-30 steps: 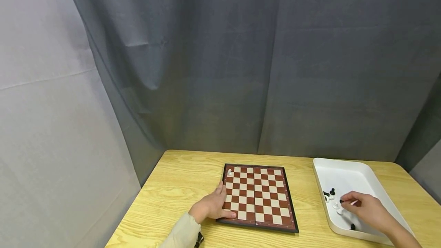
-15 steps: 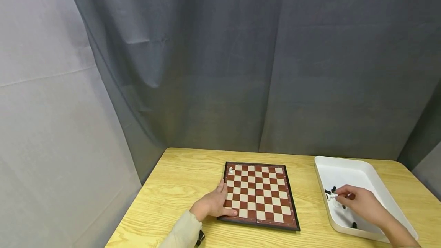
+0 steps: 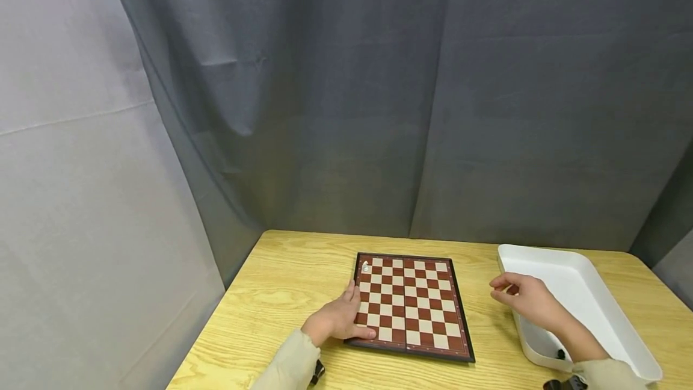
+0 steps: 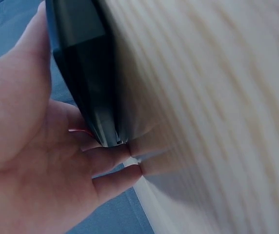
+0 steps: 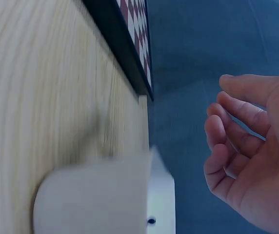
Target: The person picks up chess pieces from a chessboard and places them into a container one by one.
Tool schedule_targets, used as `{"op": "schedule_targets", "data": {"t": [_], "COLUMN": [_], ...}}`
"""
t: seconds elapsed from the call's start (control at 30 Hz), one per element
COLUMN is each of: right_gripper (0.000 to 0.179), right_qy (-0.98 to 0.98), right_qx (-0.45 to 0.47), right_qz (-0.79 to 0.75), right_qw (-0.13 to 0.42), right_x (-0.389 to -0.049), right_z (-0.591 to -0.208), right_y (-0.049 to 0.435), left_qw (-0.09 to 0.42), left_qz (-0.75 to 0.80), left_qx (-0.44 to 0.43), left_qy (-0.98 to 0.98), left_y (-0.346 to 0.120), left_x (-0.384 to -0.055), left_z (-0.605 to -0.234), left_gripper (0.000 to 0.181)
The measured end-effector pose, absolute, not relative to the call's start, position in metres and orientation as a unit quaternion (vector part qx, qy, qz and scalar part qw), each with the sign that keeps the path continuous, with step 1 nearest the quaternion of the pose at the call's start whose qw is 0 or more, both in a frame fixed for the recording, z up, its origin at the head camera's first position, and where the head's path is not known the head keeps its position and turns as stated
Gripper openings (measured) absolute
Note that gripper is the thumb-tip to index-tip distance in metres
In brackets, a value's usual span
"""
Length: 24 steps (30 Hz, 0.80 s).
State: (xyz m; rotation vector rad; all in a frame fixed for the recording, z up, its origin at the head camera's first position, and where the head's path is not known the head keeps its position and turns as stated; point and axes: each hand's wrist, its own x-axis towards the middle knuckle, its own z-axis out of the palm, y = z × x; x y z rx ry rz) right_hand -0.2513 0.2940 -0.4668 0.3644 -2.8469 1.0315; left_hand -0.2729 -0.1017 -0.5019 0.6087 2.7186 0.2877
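My left hand [image 3: 340,316] rests at the left edge of a folding chessboard [image 3: 407,306], its thumb over the near corner. In the left wrist view, the fingers [image 4: 112,183] lie along the board's dark side [image 4: 88,63] and touch the tabletop. A white chess piece [image 3: 365,266] stands on the board's far left corner square. My right hand [image 3: 527,300] hangs over the left rim of a white tray [image 3: 574,281], right of the board. Its fingers [image 5: 217,129] are bent towards the thumb; I cannot tell whether something small is between them.
A black piece [image 3: 560,354] lies near the tray's front; the hand and forearm cover the spot where other pieces lay. The wooden table [image 3: 292,281] continues left of the board and between board and tray. A grey curtain [image 3: 346,137] hangs behind.
My right hand has come up from the pieces in the tray and moved left to its rim. The left hand stays at the board. The view has shifted slightly.
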Motion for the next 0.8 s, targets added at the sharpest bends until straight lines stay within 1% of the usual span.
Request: {"op": "schedule_targets", "data": {"t": [0.27, 0.4, 0.63, 0.8], "right_gripper": [0.013, 0.016, 0.015, 0.016], "right_qy": [-0.923, -0.920, -0.917, -0.911], "right_qx": [0.140, 0.139, 0.158, 0.163], "right_qz": [0.356, 0.365, 0.363, 0.377], "right_qw": [0.049, 0.040, 0.048, 0.034], "right_x": [-0.268, -0.273, -0.285, -0.293], "right_z": [-0.468, -0.469, -0.468, -0.470], "right_y": [0.264, 0.249, 0.222, 0.202], "left_qw": [0.174, 0.174, 0.174, 0.175], "left_qz": [0.103, 0.102, 0.098, 0.095], "left_qx": [0.214, 0.213, 0.211, 0.210], "left_qy": [0.956, 0.956, 0.957, 0.957], "left_y": [-0.102, -0.101, -0.101, -0.101], "left_x": [-0.274, -0.273, -0.270, -0.268], "left_z": [-0.503, -0.504, -0.502, -0.504], "left_gripper": [0.105, 0.106, 0.106, 0.106]}}
